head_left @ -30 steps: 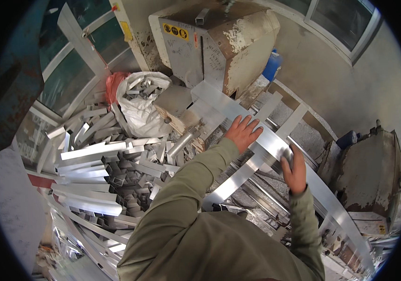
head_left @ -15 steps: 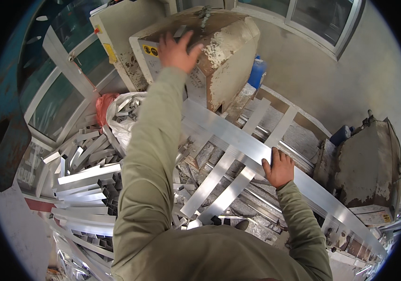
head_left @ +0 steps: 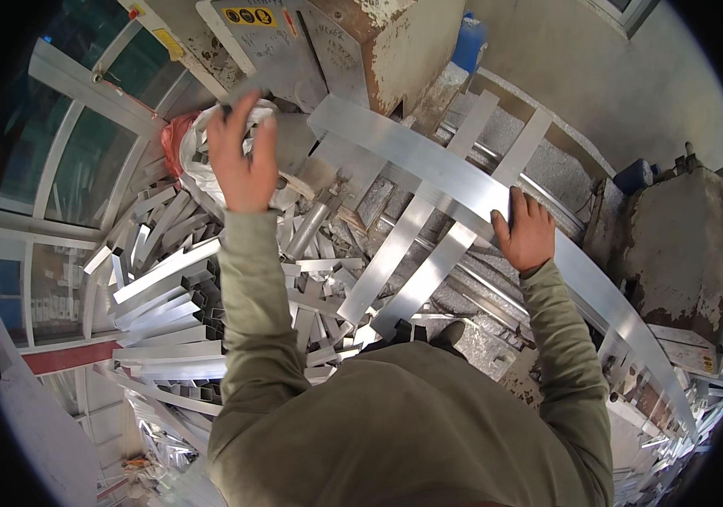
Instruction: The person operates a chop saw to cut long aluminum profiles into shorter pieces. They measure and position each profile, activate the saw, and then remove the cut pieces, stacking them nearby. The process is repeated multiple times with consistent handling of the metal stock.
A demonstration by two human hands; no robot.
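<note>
Wall (head_left: 623, 84) | white sack (head_left: 201, 177): metal offcuts (head_left: 202, 157) | left hand (head_left: 243, 165) spread | right hand (head_left: 526, 230) on bar (head_left: 429, 159), grip unclear

Bar (head_left: 437, 165) atop crosspieces (head_left: 391, 255), offcuts (head_left: 167, 272) left

Hands: two, the left hand (head_left: 245, 160) raised well apart from the right hand (head_left: 529, 230)
Long bar (head_left: 429, 160): one, under the right hand
Flat strips (head_left: 388, 256): two, crossing the bar left of that hand
Machines (head_left: 678, 249): two, either side of it
White sack (head_left: 202, 183): one, behind the left hand
Offcuts (head_left: 167, 272): many (too tangled to count)
</note>
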